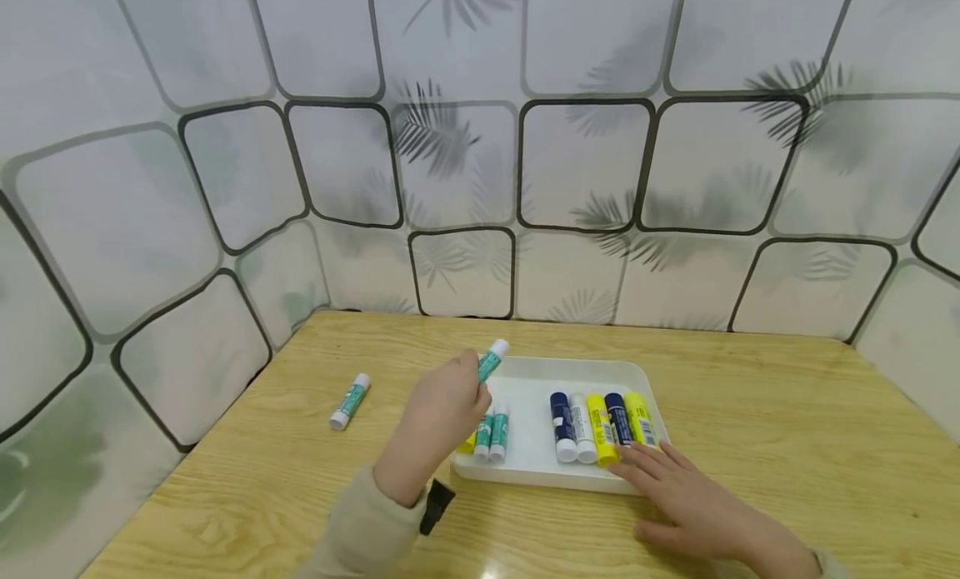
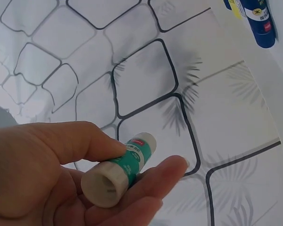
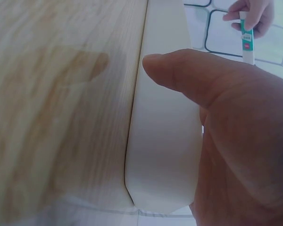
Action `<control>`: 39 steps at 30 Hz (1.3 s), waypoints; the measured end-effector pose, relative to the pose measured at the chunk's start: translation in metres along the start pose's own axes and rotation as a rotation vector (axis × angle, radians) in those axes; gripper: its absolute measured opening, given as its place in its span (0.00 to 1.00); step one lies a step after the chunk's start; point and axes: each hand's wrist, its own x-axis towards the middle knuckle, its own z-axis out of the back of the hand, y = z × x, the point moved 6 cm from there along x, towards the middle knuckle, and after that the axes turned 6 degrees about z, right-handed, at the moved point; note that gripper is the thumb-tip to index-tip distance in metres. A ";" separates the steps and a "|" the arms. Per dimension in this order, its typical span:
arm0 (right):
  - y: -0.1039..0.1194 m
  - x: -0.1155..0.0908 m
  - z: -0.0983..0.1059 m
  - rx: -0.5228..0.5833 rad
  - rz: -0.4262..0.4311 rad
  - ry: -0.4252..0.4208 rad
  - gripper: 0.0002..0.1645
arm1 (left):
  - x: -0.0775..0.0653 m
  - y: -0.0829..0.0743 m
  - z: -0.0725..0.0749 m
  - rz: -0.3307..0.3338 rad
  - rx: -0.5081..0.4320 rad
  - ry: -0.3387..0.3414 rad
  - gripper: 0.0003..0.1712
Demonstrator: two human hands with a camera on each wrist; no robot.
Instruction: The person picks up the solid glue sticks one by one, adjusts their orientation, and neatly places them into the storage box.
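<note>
My left hand [image 1: 442,408] holds a green-and-white glue stick [image 1: 492,361] between thumb and fingers, above the left part of a white tray [image 1: 525,472]. In the left wrist view the held stick's white end points toward the camera. Two green glue sticks [image 1: 499,433] and a partly hidden yellow one lie at the tray's left end. Navy glue sticks [image 1: 562,427], a white one [image 1: 582,429] and yellow ones [image 1: 602,431] form a row on the right. Fingers fairly straight, my right hand [image 1: 693,504] rests at the tray's near right corner, its thumb beside the outer wall.
Another green glue stick [image 1: 350,402] lies on the wooden table [image 1: 225,487], left of the tray. A patterned curtain or sheet [image 1: 465,171] rises behind the table and along its sides. A black strap end [image 1: 437,506] sticks out at the left sleeve.
</note>
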 end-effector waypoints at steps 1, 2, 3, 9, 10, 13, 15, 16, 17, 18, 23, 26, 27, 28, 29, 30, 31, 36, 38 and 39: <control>0.000 0.000 0.000 0.003 -0.002 0.004 0.35 | 0.001 -0.003 -0.001 -0.003 -0.004 0.003 0.12; 0.000 0.000 -0.001 0.006 -0.004 0.008 0.35 | 0.002 -0.006 -0.002 -0.004 -0.007 0.007 0.11; 0.000 0.000 0.000 0.001 0.001 0.002 0.35 | 0.002 -0.008 -0.003 -0.009 -0.006 0.003 0.10; 0.001 -0.001 0.002 -0.027 0.017 -0.030 0.35 | 0.008 -0.022 -0.004 0.006 -0.031 0.026 0.09; 0.001 -0.001 0.002 -0.026 0.015 -0.027 0.34 | 0.008 -0.024 -0.005 0.007 -0.036 0.027 0.09; 0.001 -0.001 0.003 -0.025 0.013 -0.025 0.34 | 0.011 -0.030 -0.006 0.003 -0.042 0.022 0.08; 0.001 -0.001 0.003 -0.021 0.009 -0.020 0.35 | 0.012 -0.033 -0.007 0.002 -0.048 0.022 0.08; 0.001 -0.002 0.003 -0.017 0.007 -0.019 0.35 | 0.013 -0.034 -0.008 0.003 -0.048 0.024 0.08; 0.001 -0.002 0.003 -0.014 0.005 -0.017 0.35 | 0.014 -0.035 -0.010 0.007 -0.049 0.031 0.08; 0.001 -0.002 0.003 -0.011 0.003 -0.016 0.34 | 0.014 -0.036 -0.011 0.013 -0.049 0.040 0.08; 0.001 -0.002 0.002 -0.022 0.008 -0.023 0.34 | 0.017 -0.037 -0.024 0.046 -0.002 0.082 0.13; 0.000 -0.001 0.001 -0.024 0.010 -0.026 0.34 | 0.018 -0.036 -0.033 0.049 0.036 0.094 0.12; 0.000 -0.001 0.000 -0.024 0.009 -0.025 0.34 | 0.019 -0.036 -0.036 0.047 0.048 0.094 0.10; 0.000 -0.001 0.000 -0.022 0.007 -0.021 0.35 | 0.019 -0.036 -0.039 0.045 0.058 0.093 0.09; 0.000 -0.001 -0.001 -0.019 0.005 -0.018 0.35 | 0.020 -0.035 -0.041 0.044 0.071 0.094 0.08; -0.001 -0.001 -0.001 -0.015 0.002 -0.013 0.35 | 0.020 -0.035 -0.044 0.042 0.083 0.094 0.07; -0.001 -0.001 -0.001 -0.014 0.001 -0.013 0.35 | 0.020 -0.035 -0.046 0.040 0.093 0.093 0.07; -0.001 0.000 -0.002 -0.003 -0.005 0.001 0.35 | 0.021 -0.033 -0.054 0.045 0.135 0.103 0.07; -0.001 0.000 -0.002 -0.004 -0.004 0.001 0.35 | 0.022 -0.032 -0.058 0.061 0.141 0.116 0.07; -0.001 0.000 -0.001 -0.007 -0.003 -0.001 0.35 | 0.023 -0.031 -0.060 0.074 0.143 0.128 0.07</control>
